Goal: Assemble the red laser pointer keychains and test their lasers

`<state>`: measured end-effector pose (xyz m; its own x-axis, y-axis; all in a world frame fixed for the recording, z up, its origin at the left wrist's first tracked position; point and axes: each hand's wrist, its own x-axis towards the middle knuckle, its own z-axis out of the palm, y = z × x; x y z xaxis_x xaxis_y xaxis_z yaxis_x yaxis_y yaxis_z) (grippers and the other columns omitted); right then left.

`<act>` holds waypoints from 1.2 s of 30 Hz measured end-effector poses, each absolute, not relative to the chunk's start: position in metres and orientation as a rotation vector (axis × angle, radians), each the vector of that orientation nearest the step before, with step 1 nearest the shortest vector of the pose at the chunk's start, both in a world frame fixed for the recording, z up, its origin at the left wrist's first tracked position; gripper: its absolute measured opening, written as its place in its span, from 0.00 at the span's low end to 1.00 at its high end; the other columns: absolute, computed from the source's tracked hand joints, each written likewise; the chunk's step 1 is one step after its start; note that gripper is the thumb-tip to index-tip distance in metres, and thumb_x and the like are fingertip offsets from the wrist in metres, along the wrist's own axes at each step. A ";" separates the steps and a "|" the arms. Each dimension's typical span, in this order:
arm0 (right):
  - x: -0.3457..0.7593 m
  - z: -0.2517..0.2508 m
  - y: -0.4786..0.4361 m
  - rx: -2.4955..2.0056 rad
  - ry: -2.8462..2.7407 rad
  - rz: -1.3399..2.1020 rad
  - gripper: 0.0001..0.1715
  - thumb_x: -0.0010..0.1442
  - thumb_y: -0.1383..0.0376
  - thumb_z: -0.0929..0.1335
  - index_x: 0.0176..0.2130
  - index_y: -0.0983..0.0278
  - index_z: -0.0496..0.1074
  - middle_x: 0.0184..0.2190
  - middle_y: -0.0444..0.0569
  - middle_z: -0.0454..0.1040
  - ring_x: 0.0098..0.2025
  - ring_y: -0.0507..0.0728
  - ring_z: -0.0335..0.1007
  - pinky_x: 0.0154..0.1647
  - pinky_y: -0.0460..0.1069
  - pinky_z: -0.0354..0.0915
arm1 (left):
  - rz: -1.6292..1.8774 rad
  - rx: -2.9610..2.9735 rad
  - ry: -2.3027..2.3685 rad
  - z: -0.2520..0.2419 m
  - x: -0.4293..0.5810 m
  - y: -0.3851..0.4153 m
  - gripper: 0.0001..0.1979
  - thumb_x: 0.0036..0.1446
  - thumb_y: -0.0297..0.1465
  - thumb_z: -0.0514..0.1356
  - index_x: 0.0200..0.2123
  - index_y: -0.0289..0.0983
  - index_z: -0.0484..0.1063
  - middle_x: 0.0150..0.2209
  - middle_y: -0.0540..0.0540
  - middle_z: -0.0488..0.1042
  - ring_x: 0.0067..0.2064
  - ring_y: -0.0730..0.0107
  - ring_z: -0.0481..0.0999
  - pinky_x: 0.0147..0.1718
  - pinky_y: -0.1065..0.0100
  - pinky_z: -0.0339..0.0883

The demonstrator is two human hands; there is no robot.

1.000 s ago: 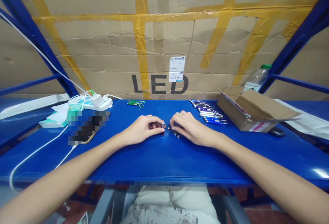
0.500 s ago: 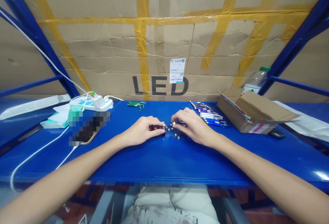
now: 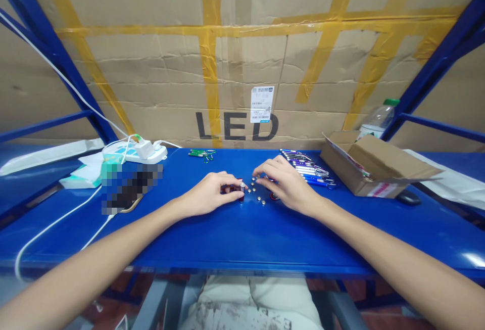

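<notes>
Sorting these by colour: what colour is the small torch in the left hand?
Red, with a silver end, in the head view: small torch in the left hand.

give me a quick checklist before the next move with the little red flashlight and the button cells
1. Left hand gripping the red flashlight: ok.
2. Flashlight's open end facing the right hand: cannot tell, too small.
3. Loose button cells within reach between the hands: ok.
4. Right fingertips holding a cell: cannot tell.
5. Blue table bare in front of the hands: ok.
6. Finished flashlights lying apart from the loose cells: ok.
</notes>
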<state>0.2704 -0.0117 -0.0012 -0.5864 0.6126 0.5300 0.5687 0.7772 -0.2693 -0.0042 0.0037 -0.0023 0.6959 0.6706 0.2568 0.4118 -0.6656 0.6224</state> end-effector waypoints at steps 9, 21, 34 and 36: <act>0.270 0.001 -0.013 -0.871 -2.330 0.063 0.07 0.78 0.60 0.65 0.47 0.59 0.71 0.47 0.53 0.76 0.47 0.63 0.67 0.51 0.58 0.62 | 0.648 2.296 0.828 -0.003 -0.003 0.002 0.13 0.68 0.39 0.65 0.49 0.38 0.84 0.37 0.48 0.79 0.35 0.69 0.71 0.38 0.68 0.65; 0.261 0.000 -0.020 -0.851 -2.121 0.503 0.14 0.71 0.65 0.71 0.55 0.57 0.72 0.46 0.48 0.80 0.43 0.59 0.70 0.47 0.55 0.67 | 0.645 2.214 0.870 -0.007 0.000 0.000 0.14 0.63 0.39 0.69 0.47 0.36 0.81 0.26 0.56 0.70 0.28 0.74 0.66 0.36 0.70 0.65; 0.255 0.006 -0.029 -0.799 -2.160 0.641 0.08 0.68 0.63 0.76 0.47 0.59 0.79 0.43 0.47 0.81 0.42 0.58 0.70 0.45 0.53 0.65 | 0.627 2.263 0.784 -0.007 0.001 -0.002 0.12 0.64 0.38 0.69 0.45 0.37 0.84 0.29 0.53 0.74 0.29 0.74 0.65 0.34 0.71 0.61; 0.255 0.005 -0.028 -0.787 -2.177 0.642 0.05 0.68 0.63 0.76 0.45 0.59 0.81 0.42 0.47 0.81 0.42 0.58 0.69 0.45 0.53 0.64 | 0.625 2.252 0.772 -0.007 0.001 -0.003 0.11 0.64 0.38 0.69 0.44 0.37 0.84 0.27 0.54 0.71 0.28 0.75 0.64 0.33 0.71 0.61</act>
<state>0.2550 -0.0279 0.0054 -0.5522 0.6964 0.4583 0.3366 0.6892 -0.6417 0.0011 -0.0028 -0.0072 0.7108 0.6696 0.2155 0.3504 -0.6028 0.7169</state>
